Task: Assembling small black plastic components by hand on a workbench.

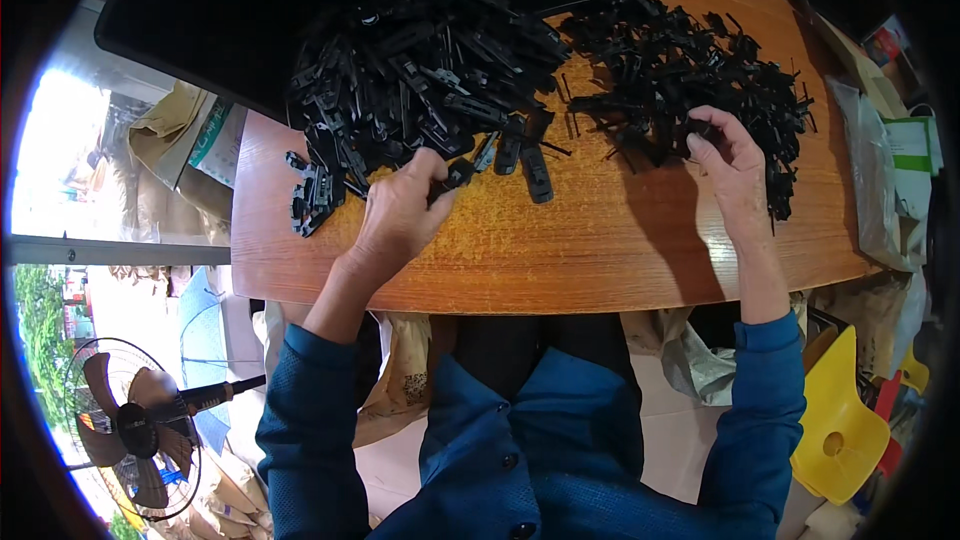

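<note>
My left hand [402, 205] is closed around one end of a black plastic part [460, 173] at the near edge of a large heap of long black plastic parts [410, 80]. To the right, my right hand [738, 168] pinches thumb and fingers together over a second heap of smaller, thin-pronged black parts [650, 65]. A small dark piece [706, 127] shows between those fingers, its shape partly hidden. Between the hands, a few loose black parts [537, 175] lie on the wooden table [560, 270].
A large black tray [200, 50] stands behind the left heap. Bags and a paper sack [170, 130] crowd the left side; a clear plastic bag [870, 160] hangs at the right edge. A fan [138, 430] is at lower left, a yellow plastic chair [840, 420] at lower right.
</note>
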Demonstrator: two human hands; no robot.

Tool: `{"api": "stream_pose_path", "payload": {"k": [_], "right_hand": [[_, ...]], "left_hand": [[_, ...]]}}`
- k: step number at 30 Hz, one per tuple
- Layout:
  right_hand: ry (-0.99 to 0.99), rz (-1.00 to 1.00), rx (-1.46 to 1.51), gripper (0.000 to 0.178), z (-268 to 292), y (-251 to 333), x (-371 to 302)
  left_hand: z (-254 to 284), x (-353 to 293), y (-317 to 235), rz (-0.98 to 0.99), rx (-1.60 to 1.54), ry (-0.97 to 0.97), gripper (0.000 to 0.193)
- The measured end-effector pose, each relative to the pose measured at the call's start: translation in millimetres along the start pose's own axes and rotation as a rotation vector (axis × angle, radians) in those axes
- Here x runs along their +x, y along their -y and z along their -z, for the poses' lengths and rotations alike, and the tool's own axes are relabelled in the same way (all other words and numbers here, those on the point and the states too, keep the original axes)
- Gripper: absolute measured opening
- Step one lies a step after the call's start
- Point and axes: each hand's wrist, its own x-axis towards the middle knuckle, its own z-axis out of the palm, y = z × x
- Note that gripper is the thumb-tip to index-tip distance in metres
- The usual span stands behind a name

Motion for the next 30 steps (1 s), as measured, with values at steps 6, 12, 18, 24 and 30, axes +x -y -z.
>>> {"api": "stream_pose_path", "payload": {"k": [6,12,18,24,30], "right_hand": [[0.439,0.448,-0.342,0.010,-51,27,-32],[0.641,0.135,-0.226,0.026,-110,47,-79],[0.702,0.002,-0.193,0.029,-151,54,-98],[0.630,0.410,-0.310,0.034,-174,58,-119],[0.527,0.391,-0.298,0.028,-190,60,-135]], "left_hand": [[-32,-30,-10,0.424,-1.017,-0.156,0.026],[-46,-72,-42,0.472,-1.341,-0.144,0.031],[-56,-103,-34,0.324,-1.116,-0.402,0.036],[-53,-126,-28,0.224,-1.032,-0.535,0.038],[-46,-139,-41,0.252,-0.869,-0.631,0.035]]}}
